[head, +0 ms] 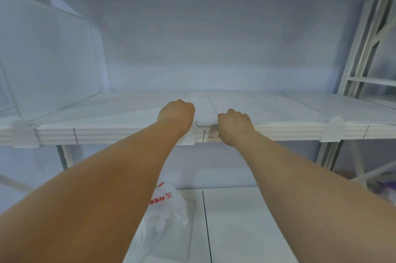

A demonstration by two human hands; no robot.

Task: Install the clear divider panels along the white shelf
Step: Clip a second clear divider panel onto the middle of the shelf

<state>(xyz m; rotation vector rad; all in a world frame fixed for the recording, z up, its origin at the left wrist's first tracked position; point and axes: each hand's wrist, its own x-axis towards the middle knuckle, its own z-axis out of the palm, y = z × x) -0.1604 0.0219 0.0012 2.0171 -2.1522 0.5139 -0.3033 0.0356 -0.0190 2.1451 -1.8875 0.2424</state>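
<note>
A clear panel (205,110) lay flat on the white shelf (128,134), near its middle. Its rounded near corner sat right at the shelf's front edge. Both bare arms reached up to it.

The left hand (175,114) was at the panel's left edge, with its back to the camera. The fingers were curled into a fist shape and their tips were hidden. I could not tell whether they pinched the panel or only rested there.

The right hand (234,121) sat at the panel's near edge, over the front lip of the shelf. Its fingers were bent close together, knuckles up. Whether they gripped the panel could not be told either.

Black handwriting (211,135) on the shelf's front edge showed just left of the right hand, which partly covered it. A second panel (53,59) stood upright at the shelf's left end, above a white clip (23,133) on the front edge. A matching clip (333,129) sat on the edge far to the right. A thin red mark (75,136) crossed the edge between the left clip and the left arm.

Below, a white plastic bag (165,209) with red print lay on a lower shelf (257,219).
</note>
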